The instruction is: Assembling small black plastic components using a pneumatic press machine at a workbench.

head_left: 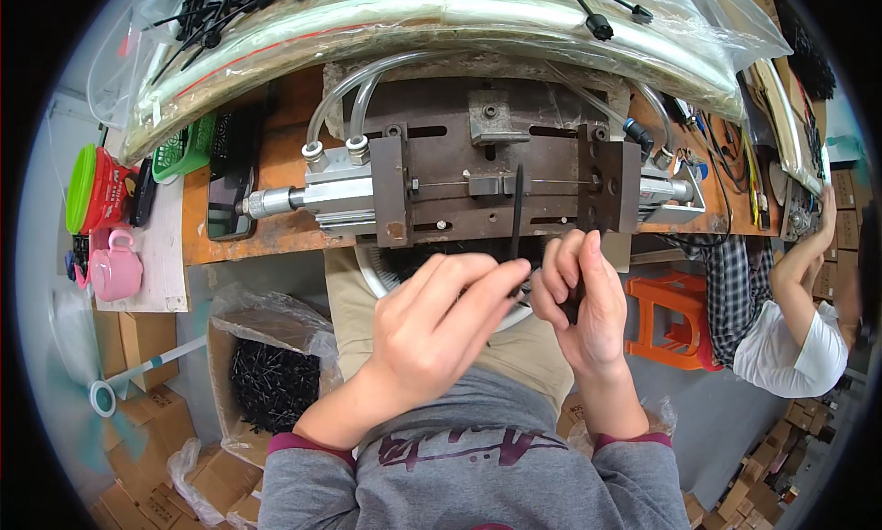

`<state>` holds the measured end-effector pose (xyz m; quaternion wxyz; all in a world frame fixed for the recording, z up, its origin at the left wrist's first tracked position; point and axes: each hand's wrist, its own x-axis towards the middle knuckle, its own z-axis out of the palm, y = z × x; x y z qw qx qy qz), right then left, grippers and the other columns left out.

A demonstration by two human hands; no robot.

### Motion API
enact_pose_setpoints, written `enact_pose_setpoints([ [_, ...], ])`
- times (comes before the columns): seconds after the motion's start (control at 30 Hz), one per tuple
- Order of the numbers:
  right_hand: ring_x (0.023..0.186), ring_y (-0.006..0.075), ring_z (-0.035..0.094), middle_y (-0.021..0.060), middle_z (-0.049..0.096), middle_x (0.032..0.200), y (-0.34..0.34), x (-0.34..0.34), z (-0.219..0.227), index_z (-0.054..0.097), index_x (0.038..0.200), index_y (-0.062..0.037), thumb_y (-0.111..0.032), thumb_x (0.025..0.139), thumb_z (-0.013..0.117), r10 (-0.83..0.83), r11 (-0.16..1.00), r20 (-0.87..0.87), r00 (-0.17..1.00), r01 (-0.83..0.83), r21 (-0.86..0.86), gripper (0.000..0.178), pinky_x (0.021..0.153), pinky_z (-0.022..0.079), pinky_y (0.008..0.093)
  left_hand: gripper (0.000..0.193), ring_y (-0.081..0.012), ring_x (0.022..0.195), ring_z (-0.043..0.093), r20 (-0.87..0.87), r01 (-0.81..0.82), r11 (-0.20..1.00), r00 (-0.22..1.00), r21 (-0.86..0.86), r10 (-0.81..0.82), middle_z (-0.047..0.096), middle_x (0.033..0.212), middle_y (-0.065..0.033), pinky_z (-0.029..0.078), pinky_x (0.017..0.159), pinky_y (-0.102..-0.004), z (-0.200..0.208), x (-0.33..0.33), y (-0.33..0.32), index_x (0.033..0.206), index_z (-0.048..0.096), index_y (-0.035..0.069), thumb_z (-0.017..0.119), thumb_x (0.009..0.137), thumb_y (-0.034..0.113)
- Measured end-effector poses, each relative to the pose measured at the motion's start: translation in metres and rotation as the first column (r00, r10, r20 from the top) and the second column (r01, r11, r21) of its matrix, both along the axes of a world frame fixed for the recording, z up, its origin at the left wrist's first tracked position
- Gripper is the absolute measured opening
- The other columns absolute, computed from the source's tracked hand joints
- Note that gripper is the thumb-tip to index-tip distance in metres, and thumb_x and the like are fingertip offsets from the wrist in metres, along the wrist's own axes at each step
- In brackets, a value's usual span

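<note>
My left hand [423, 319] is closed, its thumb and fingers pinching a thin black rod [518, 204] that points away from me. Just right of it, my right hand [588, 314] is raised with curled fingers; a dark piece shows partly inside them, too hidden to name. Both hands are at the near edge of a brown metal fixture [459, 219]. A small metal block [487, 185] sits at the fixture's middle, with a thin wire or rod running to each side. Silver cylinders with clear hoses flank it, one on the left [340, 204] and one on the right [663, 192].
Plastic-wrapped material [441, 16] with black stemmed parts spans the bench's far side. A box of black pieces [274, 383] stands lower left. Left are a pink cup [117, 265] and green basket [184, 152]. An orange stool [669, 314] and another person [790, 337] are at right.
</note>
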<state>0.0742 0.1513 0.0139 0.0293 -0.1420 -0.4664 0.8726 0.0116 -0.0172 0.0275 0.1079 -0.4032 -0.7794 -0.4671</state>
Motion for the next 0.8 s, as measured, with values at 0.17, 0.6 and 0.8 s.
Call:
enact_pose_setpoints([
  [0.17, 0.06, 0.012, 0.041, 0.0057, 0.046, 0.077, -0.004, 0.004, 0.005, 0.041, 0.077, -0.0076, -0.03, 0.112, 0.029, -0.144, 0.972, -0.075, 0.987, 0.155, 0.176, 0.043, 0.056, 0.036, 0.0262, 0.029, -0.0247, 0.087, 0.067, -0.163, -0.09, 0.977, 0.985, -0.191, 0.059, 0.069, 0.118, -0.0121, 0.056, 0.074, -0.0327, -0.013, -0.007, 0.01, 0.099, 0.073, 0.003, 0.08, 0.071, 0.006],
  [0.6, 0.061, 0.0053, 0.037, -0.0008, 0.049, 0.071, 0.009, 0.01, 0.01, 0.056, 0.081, -0.0042, -0.03, 0.109, 0.042, -0.155, 0.891, -0.082, 0.984, 0.175, 0.419, 0.041, 0.058, 0.028, 0.0222, 0.026, -0.0177, 0.069, 0.067, -0.26, -0.171, 0.925, 0.962, -0.338, 0.083, 0.071, 0.121, -0.0079, 0.053, 0.065, -0.0273, -0.012, -0.019, 0.016, 0.096, 0.073, 0.006, 0.081, 0.072, 0.014],
  [0.8, 0.059, 0.005, 0.034, -0.0034, 0.042, 0.067, 0.002, 0.004, 0.01, 0.058, 0.087, -0.0043, -0.03, 0.109, 0.044, -0.172, 0.959, -0.028, 0.985, 0.174, 0.224, 0.036, 0.054, 0.026, 0.0218, 0.031, -0.0188, 0.076, 0.07, -0.168, 0.161, 0.987, 0.972, -0.023, -0.163, 0.073, 0.101, -0.0103, 0.053, 0.059, -0.0286, -0.002, -0.002, 0.01, 0.098, 0.073, 0.004, 0.083, 0.071, 0.015],
])
